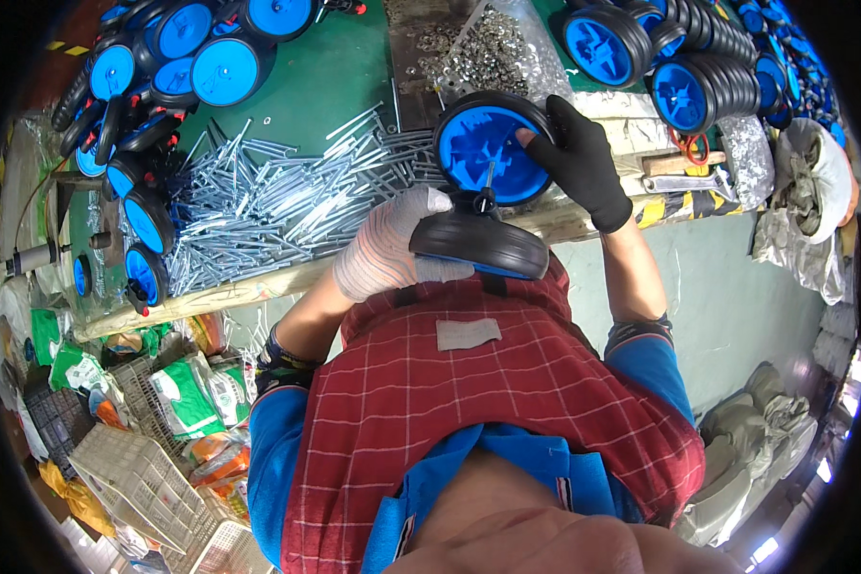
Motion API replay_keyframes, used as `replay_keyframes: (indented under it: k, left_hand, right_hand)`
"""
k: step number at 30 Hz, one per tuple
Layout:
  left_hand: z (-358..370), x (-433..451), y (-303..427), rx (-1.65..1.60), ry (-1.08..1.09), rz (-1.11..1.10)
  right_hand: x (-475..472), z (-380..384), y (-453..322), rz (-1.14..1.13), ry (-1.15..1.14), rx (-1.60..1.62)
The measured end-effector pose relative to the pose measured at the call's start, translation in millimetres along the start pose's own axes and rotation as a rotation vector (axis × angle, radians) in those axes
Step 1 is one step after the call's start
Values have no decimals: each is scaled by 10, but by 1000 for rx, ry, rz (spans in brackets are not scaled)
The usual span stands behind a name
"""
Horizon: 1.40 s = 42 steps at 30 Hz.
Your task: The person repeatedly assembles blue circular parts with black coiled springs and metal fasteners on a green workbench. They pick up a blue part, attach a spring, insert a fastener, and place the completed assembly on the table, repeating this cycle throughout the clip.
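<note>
My left hand (391, 247), in a striped knit glove, grips a black-tyred wheel (481, 244) that is tilted nearly edge-on, its blue side facing down. My right hand (581, 165) wears a black glove with the thumb tip bare. It holds a second wheel (466, 143) by the rim, the thumb on its blue hub. A metal rod (490, 174) runs between that hub and a small black fitting (485, 199) beside the left-hand wheel. Whether the rod passes through both wheels is hidden. A large pile of long metal bolts (280, 194) lies left of the wheels.
Small metal hardware fills a clear plastic bag (499, 54) behind the wheels. Wheels with black fittings (143, 215) crowd the bench's left; stacked wheels (689, 93) stand at right. A wrench (689, 183) lies near the front edge (258, 287). Plastic crates (140, 481) stand low at left.
</note>
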<state>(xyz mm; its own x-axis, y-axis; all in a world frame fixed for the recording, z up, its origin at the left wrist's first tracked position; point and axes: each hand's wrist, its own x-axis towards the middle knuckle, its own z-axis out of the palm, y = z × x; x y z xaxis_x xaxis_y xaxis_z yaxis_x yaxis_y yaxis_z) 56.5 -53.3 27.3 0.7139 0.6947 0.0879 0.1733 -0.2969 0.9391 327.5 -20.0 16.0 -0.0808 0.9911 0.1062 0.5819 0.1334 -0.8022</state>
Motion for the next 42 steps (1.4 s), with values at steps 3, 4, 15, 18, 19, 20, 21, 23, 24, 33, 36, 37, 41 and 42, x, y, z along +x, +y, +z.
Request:
replay_keyframes:
  k: [3, 4, 15, 18, 19, 20, 21, 23, 24, 33, 36, 37, 41, 42]
  left_hand:
    - [42, -74, -225, -52, 116, -5]
    - [25, -68, -232, -56, 129, 11]
    - [-18, -166, -746, -897, 172, -394]
    - [1, -152, -636, -453, 306, -150]
    - [-9, -183, -723, -269, 283, -131]
    - [-2, -208, -832, -221, 286, -50]
    - [-4, -207, -904, -171, 288, 31]
    - [23, -231, -1010, -154, 297, 73]
    - [37, -218, -969, -185, 306, 36]
    - [-77, -136, -814, 261, 364, 268]
    - [-88, -124, -737, 261, 380, 246]
    - [-87, -119, -716, 256, 388, 238]
    - [-79, -114, -652, 128, 371, 208]
    - [-104, -110, -619, 150, 356, 207]
  right_hand:
    - [22, 18, 40, -25, -1, -49]
    - [9, 52, 49, -47, 21, -54]
    - [561, 421, 596, -103, 111, -121]
    - [633, 515, 677, -149, 81, -215]
    - [625, 557, 639, -155, 85, -258]
    - [617, 588, 609, -160, 91, -302]
    - [608, 609, 590, -164, 96, -352]
    - [601, 633, 572, -170, 109, -452]
    - [608, 653, 599, -186, 119, -474]
    - [679, 660, 593, -137, 147, -392]
    - [724, 641, 541, -153, 116, -426]
    - [718, 643, 535, -161, 141, -403]
    - [655, 710, 426, -156, 237, -94]
    - [643, 727, 391, -135, 264, 36]
